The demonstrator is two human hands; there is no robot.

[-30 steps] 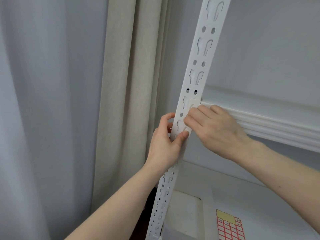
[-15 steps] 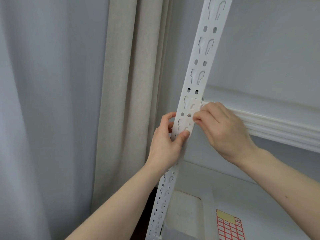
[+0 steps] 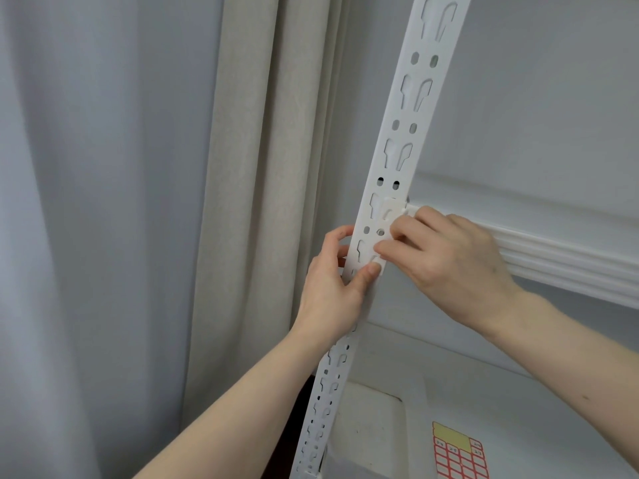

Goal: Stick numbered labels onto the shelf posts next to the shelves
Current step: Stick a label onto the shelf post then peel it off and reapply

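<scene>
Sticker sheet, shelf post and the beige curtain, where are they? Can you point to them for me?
sticker sheet (image 3: pixel 460 456), head view, on its red grid of labels.
shelf post (image 3: pixel 420 108), head view, on its slotted white face.
beige curtain (image 3: pixel 256 202), head view, on a middle fold.

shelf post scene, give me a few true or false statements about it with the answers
1. The left hand grips the post. True.
2. The right hand rests on the label sheet. False: its fingers press on the post beside the shelf.
3. The label sheet lies on the lower shelf, untouched. True.
4. The curtain hangs right of the post. False: it hangs to the left.
5. The post is solid, without holes. False: it has slots and holes all along.
</scene>
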